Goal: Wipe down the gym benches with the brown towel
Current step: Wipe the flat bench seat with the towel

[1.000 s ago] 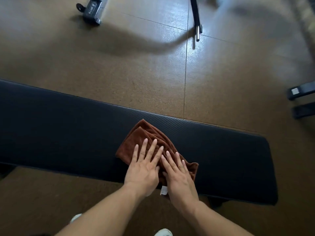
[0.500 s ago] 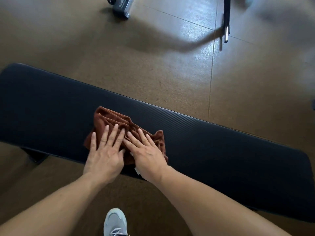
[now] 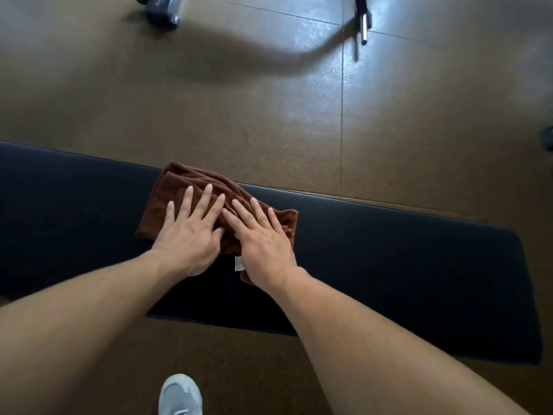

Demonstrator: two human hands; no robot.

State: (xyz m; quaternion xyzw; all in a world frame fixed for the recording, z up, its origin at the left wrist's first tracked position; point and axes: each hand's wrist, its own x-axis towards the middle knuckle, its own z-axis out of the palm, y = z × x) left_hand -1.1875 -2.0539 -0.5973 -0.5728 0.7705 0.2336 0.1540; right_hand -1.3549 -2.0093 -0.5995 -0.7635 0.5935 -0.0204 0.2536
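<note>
Still, both flat hands, left hand and right hand, only pressed the folded brown terry towel without gripping it, so it could bunch or slide off the black padded bench toward 12 o'clock.

Views: one, the wide-angle camera on my head.
Position: above my forearms, looking forward and steeply down.
Centre: my left hand and right hand on the towel, close below.
Across the frame: the bench, left to right.
Top edge: floor and a metal bar.
Bottom edge: my shoe.
</note>
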